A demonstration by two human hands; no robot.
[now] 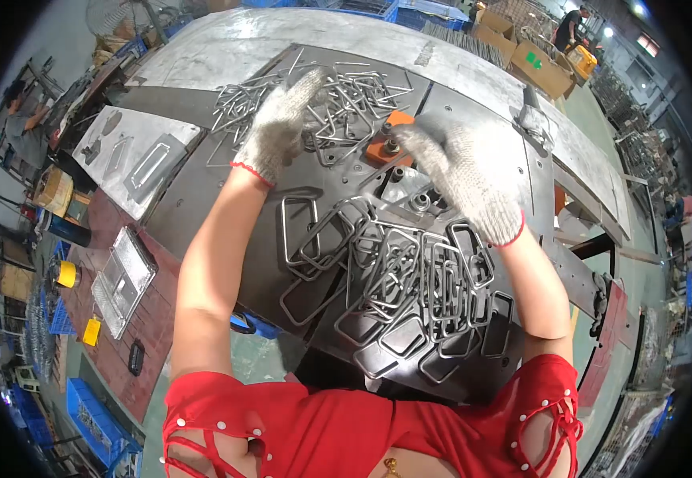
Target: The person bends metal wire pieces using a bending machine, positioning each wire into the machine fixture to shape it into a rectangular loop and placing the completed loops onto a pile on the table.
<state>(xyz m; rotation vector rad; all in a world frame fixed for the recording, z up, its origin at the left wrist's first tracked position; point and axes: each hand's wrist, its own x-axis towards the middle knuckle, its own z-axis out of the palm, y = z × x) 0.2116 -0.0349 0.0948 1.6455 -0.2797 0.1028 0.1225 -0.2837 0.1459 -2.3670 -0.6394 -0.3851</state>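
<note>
My left hand (281, 119), in a pale knitted glove with a red cuff edge, reaches over a heap of bent metal rods (354, 99) at the back of the bench. Its fingers stretch out towards the rods, and no piece shows in them. My right hand (473, 171), gloved alike, hovers at the right beside an orange block (386, 149) with bolts on it. Thumb and fingers look apart; their tips are partly hidden. A round metal fitting (420, 202) stands below that hand. Nearer me lie several closed rectangular wire frames (394, 271), loosely stacked.
The dark metal bench (226, 195) has a lighter sheet (143, 163) on its left. A perforated metal piece (125, 279) lies on a red-brown board (135, 362). Cardboard boxes (533, 64) stand at the back right, with another person (571, 28) beyond. A blue crate (95, 422) sits lower left.
</note>
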